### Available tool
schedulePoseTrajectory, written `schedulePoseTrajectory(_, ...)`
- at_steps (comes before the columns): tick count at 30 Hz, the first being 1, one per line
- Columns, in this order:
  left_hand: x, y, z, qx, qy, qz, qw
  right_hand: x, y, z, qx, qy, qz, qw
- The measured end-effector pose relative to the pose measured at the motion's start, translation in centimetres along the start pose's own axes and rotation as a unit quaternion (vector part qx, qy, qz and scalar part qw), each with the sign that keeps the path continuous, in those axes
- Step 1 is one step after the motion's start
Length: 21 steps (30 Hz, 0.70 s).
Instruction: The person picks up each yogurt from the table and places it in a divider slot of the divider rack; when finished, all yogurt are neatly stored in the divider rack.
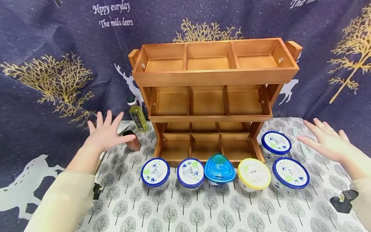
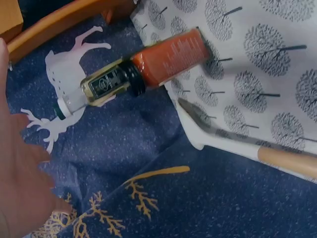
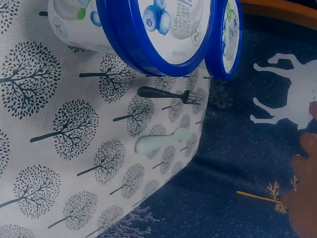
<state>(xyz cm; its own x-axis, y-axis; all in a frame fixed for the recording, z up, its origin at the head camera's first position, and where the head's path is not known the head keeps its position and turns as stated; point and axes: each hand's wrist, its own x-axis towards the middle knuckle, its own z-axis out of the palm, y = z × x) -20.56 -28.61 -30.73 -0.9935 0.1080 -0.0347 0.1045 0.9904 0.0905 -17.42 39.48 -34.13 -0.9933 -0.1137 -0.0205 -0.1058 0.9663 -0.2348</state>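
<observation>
seen from my remote post, head view: the left hand (image 1: 105,138) at nine o'clock and the right hand (image 1: 327,141) at three are both released, fingers spread. clockwise from the left hand, the oil (image 1: 139,118) stands at two, the jar (image 1: 134,144) at three. in my left wrist view the utensil (image 2: 233,144) lies near the jar. from the right hand, the knife (image 1: 303,146) lies at nine, beside the fork (image 3: 161,93). the rack (image 1: 214,77) stands at twelve; six lidded tubs (image 1: 254,174) run from seven to four.
</observation>
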Motion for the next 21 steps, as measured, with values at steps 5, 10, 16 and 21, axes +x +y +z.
schedulePoseTrajectory(5,-0.3,0.8,0.6,-0.031,0.020,0.017,0.9992,-0.4,-0.1,0.3,0.027,0.019,-0.029,0.9991)
schedulePoseTrajectory(10,-0.3,2.3,0.9,-0.085,0.019,0.037,0.9955,-0.9,0.3,0.7,0.056,0.025,-0.043,0.9972)
schedulePoseTrajectory(16,0.1,3.5,1.8,-0.132,0.008,0.067,0.9890,-1.4,0.9,1.2,0.098,0.018,-0.038,0.9943)
schedulePoseTrajectory(21,0.1,4.1,2.9,-0.169,0.002,0.083,0.9821,-1.9,1.3,2.0,0.119,0.019,-0.034,0.9922)
